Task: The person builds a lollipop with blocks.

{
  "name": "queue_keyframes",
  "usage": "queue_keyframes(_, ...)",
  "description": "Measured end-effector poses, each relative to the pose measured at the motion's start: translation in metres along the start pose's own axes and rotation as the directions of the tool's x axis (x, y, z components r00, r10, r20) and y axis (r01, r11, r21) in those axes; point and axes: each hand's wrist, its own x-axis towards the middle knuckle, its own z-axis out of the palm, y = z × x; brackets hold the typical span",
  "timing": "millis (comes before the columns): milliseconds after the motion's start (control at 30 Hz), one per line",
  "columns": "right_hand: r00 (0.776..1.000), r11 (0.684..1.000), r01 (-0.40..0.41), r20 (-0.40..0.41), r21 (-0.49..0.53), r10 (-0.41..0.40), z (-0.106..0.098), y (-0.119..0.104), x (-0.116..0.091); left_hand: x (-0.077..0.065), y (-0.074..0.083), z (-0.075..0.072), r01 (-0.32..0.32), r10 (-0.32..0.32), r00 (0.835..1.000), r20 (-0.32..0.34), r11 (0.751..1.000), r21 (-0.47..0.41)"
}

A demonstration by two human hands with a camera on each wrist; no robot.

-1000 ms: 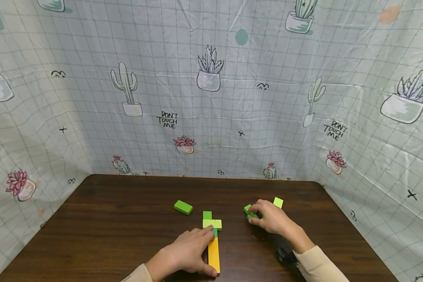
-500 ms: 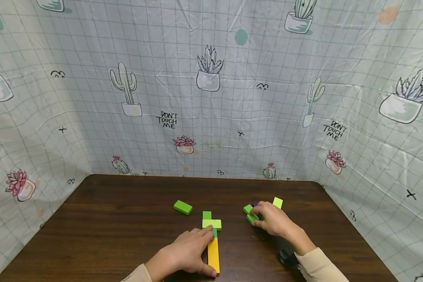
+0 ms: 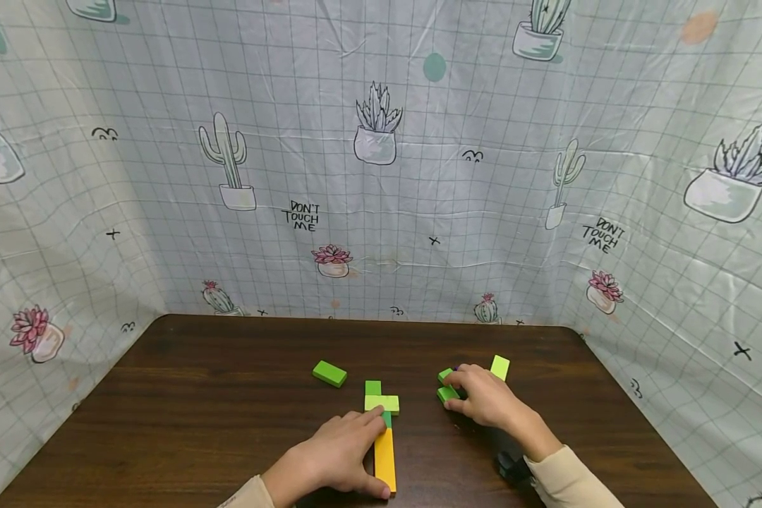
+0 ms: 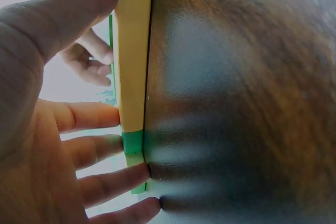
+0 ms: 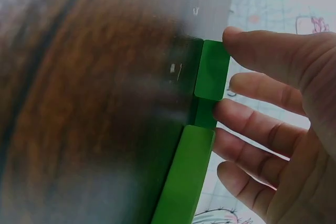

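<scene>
In the head view my left hand (image 3: 344, 451) rests on a line of blocks, thumb at the near end of the long yellow-orange block (image 3: 385, 462). Its fairly straight fingers touch the side of that line in the left wrist view. Beyond the yellow-orange block lie a teal-green block (image 3: 388, 419), a pale lime block (image 3: 389, 403) set crosswise, and a green block (image 3: 372, 387). On the right, my right hand (image 3: 487, 397) pinches a small green block (image 5: 212, 69) between thumb and fingers, low at the table. Another green block (image 3: 445, 375) lies just behind it.
A loose green block (image 3: 329, 374) lies left of the line. A lime block (image 3: 499, 366) and a sliver of purple (image 3: 456, 368) show behind my right hand. The dark wooden table (image 3: 228, 395) meets a patterned curtain (image 3: 381, 212) at its back and sides.
The fingers of my right hand have shifted left, and the near green block has moved slightly left, away from the green block behind it. My left hand stays in place.
</scene>
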Motion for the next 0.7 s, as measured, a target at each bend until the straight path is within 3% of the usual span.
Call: queue_keyframes(700,0.999,0.999,0.039,0.004,0.020,-0.040,0.010,-0.020,0.020,0.002,0.000,0.000,0.006,-0.006,1.000,0.004,1.000,0.002)
